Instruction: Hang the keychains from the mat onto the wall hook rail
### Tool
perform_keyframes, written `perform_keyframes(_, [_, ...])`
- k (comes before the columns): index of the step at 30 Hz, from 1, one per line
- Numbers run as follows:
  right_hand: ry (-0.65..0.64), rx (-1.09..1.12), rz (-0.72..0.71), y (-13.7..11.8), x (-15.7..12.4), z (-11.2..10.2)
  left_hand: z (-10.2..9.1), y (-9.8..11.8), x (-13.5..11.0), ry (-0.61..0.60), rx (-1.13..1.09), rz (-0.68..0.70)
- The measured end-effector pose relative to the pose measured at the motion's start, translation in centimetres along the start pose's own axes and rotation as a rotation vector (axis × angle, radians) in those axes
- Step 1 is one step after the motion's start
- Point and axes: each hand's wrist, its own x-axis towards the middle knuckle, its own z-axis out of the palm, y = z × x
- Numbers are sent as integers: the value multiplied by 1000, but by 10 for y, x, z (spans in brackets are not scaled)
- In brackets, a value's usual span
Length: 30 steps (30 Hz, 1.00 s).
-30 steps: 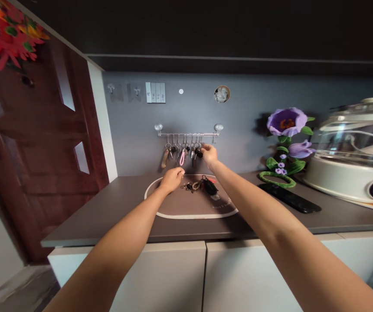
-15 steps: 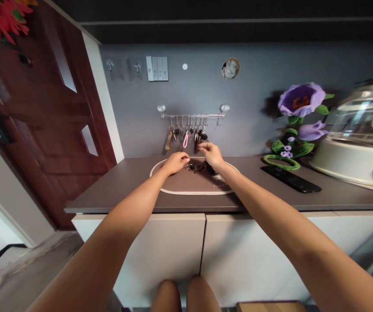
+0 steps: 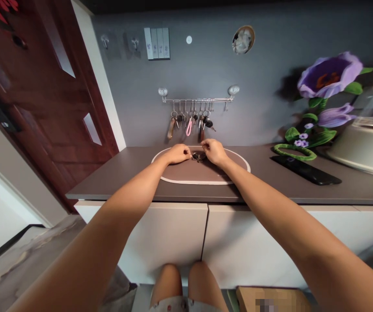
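Note:
Over the oval brown mat (image 3: 202,175) with a pale rim, both my hands are close together. My left hand (image 3: 178,154) is closed, its fingertips pinched at the left edge of a small dark bunch of keys (image 3: 198,157). Just right of the keys is my right hand (image 3: 215,151), fingers curled in and thumb near the index finger; whatever it may hold is hidden. On the wall behind, several key sets (image 3: 189,123) hang from a clear hook rail (image 3: 197,100), one with a pink loop and one with a brown tag.
To the right on the counter (image 3: 108,175) lies a black phone-like slab (image 3: 305,170), beside purple artificial flowers (image 3: 329,80) with a green ring base. A cream appliance (image 3: 365,147) stands at far right. White cabinet doors (image 3: 170,234) are below, a red-brown door (image 3: 43,108) left.
The view has tilted down and moved closer. My hands have drawn slightly nearer each other, and the dark keys on the mat now sit in a smaller cluster between them.

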Motion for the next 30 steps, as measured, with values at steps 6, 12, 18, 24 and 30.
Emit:
perform_keyframes(6, [-27, -47, 16, -2, 1, -2, 0, -6, 2, 27, -121, -65])
perform_keyframes(12, [-55, -69, 16, -5, 1, -3, 3, -4, 4, 83, -393, -151])
perform_keyframes(18, [-64, -59, 5, -5, 1, -4, 3, 7, 5, 92, -891, -341])
perform_keyframes(24, [-28, -3, -24, -1, 4, -1, -2, 14, 4, 82, -1135, -378])
perform_keyframes(30, [17, 121, -53, -2, 4, -1, -6, 18, 4, 80, -1313, -307])
